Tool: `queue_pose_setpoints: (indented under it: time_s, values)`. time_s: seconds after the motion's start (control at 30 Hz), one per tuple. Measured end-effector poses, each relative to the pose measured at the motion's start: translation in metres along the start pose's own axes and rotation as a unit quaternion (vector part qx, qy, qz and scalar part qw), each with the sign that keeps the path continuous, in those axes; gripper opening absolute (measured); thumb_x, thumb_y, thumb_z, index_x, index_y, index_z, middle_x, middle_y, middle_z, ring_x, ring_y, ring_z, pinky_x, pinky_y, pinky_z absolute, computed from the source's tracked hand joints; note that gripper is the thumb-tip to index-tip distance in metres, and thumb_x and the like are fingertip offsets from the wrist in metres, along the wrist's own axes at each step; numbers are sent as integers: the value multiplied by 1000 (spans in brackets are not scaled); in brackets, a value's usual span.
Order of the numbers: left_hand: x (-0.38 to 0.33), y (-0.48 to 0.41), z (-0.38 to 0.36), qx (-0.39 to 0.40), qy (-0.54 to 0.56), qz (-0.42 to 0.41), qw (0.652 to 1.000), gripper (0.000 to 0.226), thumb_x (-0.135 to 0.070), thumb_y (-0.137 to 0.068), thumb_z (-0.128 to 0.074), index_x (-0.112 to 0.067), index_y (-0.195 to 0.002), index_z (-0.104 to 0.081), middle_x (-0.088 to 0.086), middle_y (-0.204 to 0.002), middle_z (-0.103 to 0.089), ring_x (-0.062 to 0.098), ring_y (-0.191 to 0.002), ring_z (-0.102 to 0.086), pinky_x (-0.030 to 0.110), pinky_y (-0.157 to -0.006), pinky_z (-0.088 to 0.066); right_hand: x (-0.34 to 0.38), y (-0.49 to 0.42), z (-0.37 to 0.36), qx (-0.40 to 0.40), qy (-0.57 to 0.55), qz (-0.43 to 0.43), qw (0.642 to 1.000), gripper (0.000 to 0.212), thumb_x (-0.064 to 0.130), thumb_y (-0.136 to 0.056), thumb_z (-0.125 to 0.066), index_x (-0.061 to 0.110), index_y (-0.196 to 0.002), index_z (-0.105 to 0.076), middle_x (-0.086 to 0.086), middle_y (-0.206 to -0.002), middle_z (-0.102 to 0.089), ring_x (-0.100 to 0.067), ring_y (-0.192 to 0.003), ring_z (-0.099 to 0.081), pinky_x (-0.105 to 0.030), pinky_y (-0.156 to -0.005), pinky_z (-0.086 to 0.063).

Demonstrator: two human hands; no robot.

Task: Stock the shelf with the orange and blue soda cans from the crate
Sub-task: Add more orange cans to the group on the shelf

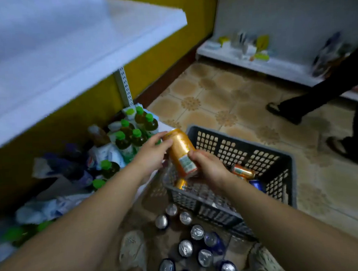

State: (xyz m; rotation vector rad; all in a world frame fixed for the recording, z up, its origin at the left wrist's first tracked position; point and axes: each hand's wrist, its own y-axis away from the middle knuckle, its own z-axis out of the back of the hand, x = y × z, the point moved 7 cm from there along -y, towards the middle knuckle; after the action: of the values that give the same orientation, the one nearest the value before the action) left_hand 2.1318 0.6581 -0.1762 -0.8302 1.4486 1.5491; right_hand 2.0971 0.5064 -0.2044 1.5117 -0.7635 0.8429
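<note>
Orange soda can [180,152], one, held tilted above the left rim of the grey plastic crate [237,135]. The left hand [151,153] curls its fingers round the can's upper end, and the right hand [208,167] grips its lower end. It carries a pale printed panel, with writing too small to read.

Inside the crate:
- two further orange cans lying on their sides, one near the right wall [242,171] and one under the held can [181,183]
- one blue can [256,185], partly hidden by the right forearm

On the floor just nearer than the crate:
- ten upright cans [197,232] with silver tops and blue sides where these show; no brand is legible

Left of the crate:
- at least seven green-capped bottles [120,136] with dark contents, standing among blurred packets
- one item with a round red, white and blue emblem [90,162]

Above these:
- one white shelf board [62,58]

Beyond the crate, to the right:
- another person's dark-trousered legs [309,98]
- one low white shelf [275,69] of blurred goods
</note>
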Motion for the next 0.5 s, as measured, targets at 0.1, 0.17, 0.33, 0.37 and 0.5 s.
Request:
queue_pose_setpoints:
  time_s: [0.1, 0.17, 0.33, 0.37, 0.5]
  values:
    - [-51, 62, 42, -15, -18, -53, 998, 37, -38, -92, -56, -32, -128, -50, 3, -115, -61, 20, -94, -62, 44, -84, -51, 47, 47, -46, 25, 29, 86, 996, 28, 23, -90, -65, 13, -115, -55, -14, -104, -63, -25, -81, -67, -44, -72, -57]
    - [-79, 103, 74, -40, -52, -80, 995, 48, -44, -89, -58, -34, -134, -44, 0, -123, -57, 19, -102, -60, 41, -80, -53, 77, 81, -79, 50, 57, 148, 986, 41, 17, -86, -71, 13, -120, -47, -12, -108, -58, -21, -83, -66, -35, -66, -59]
    - [-132, 209, 154, -163, -118, -166, 965, 77, -42, -76, -75, -27, -141, -37, -4, -115, -54, 17, -99, -59, 35, -86, -52, 128, 158, -176, 87, 162, 310, 933, 56, 17, -66, -85, 29, -109, -53, -6, -103, -64, -13, -83, -67, -37, -74, -59]
    - [-138, 227, 170, -187, -127, -182, 957, 75, -37, -76, -76, -30, -139, -37, -3, -112, -55, 19, -100, -60, 35, -90, -52, 135, 171, -195, 89, 181, 336, 920, 60, 28, -59, -86, 31, -110, -53, -6, -106, -63, -16, -90, -67, -39, -78, -59]
    - [-146, 289, 235, -237, -99, -233, 938, 47, -21, -78, -76, -35, -114, -48, 4, -106, -59, 21, -95, -64, 41, -88, -55, 152, 208, -268, 145, 206, 372, 894, 67, 20, -71, -80, 31, -123, -39, 3, -112, -57, -12, -98, -61, -24, -79, -53]
